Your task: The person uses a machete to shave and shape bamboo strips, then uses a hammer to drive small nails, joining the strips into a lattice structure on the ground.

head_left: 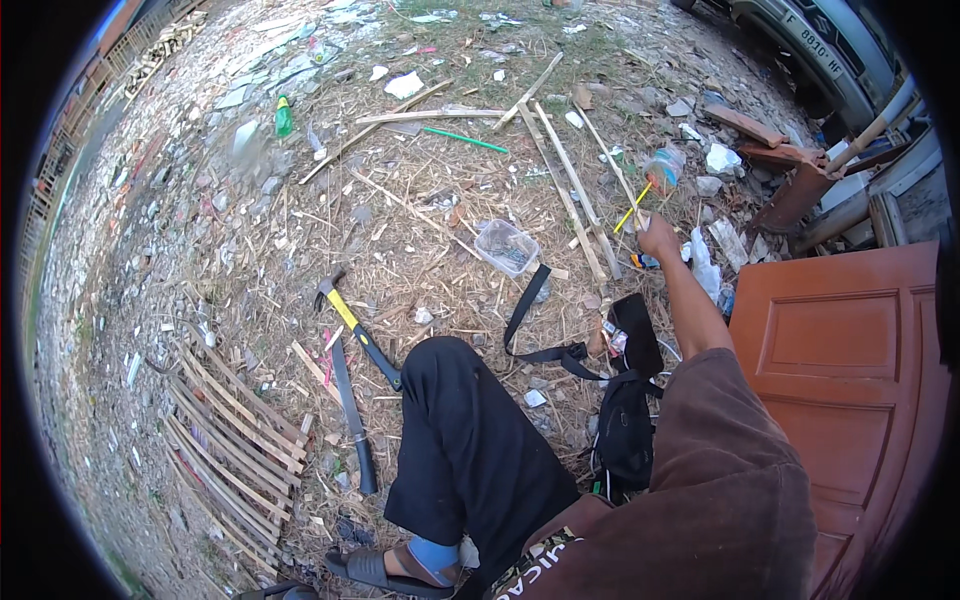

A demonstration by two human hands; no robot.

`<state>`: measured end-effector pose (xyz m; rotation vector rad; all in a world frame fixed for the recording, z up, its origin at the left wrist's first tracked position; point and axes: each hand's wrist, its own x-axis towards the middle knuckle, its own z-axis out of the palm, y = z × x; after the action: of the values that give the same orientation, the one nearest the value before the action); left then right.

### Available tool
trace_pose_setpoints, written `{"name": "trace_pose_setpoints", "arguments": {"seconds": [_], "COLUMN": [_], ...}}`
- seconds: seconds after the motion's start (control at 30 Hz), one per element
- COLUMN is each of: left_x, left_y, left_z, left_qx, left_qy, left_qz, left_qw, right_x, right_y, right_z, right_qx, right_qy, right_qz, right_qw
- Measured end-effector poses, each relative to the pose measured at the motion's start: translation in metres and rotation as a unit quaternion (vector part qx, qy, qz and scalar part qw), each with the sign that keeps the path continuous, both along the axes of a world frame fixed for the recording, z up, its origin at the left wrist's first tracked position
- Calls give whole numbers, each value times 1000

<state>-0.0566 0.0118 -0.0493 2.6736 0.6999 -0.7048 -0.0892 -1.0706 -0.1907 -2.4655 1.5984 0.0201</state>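
My right hand (657, 238) is stretched out to the far right, its fingers closed round the near end of a thin wooden slat (612, 160). Beside that hand are a yellow stick (632, 208) and a crumpled clear plastic cup (664, 168). Two longer wooden strips (578, 190) lie just left of it. Farther left sits a clear plastic tub (507, 247) with what look like nails inside. A hammer (345, 312) with a yellow and black handle rests near my knee, next to a machete (350, 410) with a black handle. My left hand is out of view.
Several cut slats (240, 440) lie in a row at the lower left. A black bag (625, 430) and a phone (636, 335) are by my right side. A brown panelled door (835, 360) lies at the right. A parked vehicle (815, 45) stands at the far right.
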Motion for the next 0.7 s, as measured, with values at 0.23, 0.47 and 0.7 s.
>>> {"name": "trace_pose_setpoints", "arguments": {"seconds": [0.23,0.47,0.7], "left_x": [-31,-14,79], "left_y": [22,-9,-158], "left_z": [-5,40,75], "left_qx": [-40,-112,-231], "left_qy": [-25,-173,-173], "left_qz": [0,-56,-142], "left_qw": [999,977,947], "right_x": [11,55,21], "right_y": [-15,220,533], "right_z": [17,104,71], "right_qx": [56,388,675], "right_qy": [-155,-524,-431], "right_qz": [22,10,186], "right_qw": [986,758,569]}}
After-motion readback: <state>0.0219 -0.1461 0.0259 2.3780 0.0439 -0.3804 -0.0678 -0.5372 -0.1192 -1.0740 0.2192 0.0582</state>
